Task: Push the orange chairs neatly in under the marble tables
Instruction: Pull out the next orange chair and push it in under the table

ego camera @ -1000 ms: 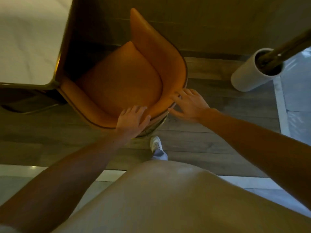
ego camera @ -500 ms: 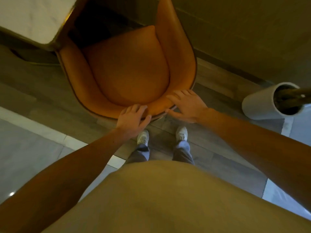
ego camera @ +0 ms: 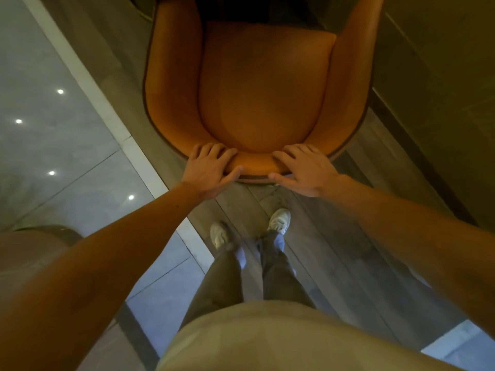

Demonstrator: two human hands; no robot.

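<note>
Floor, wall and the person's own legs and clothing, seen from above.

Grey wood-look planks (ego camera: 348, 263) run under the feet, meeting glossy pale tiles (ego camera: 48, 145) along a light border strip (ego camera: 107, 113); the tiles reflect four small ceiling lights. A dull olive wall (ego camera: 442, 89) with a dark skirting stands at the right. Two pale sneakers (ego camera: 280, 220), dark trousers (ego camera: 222, 279) and a beige shirt front (ego camera: 267, 338) fill the lower middle. A blurred rounded beige shape (ego camera: 29, 253) sits at the left edge.
</note>
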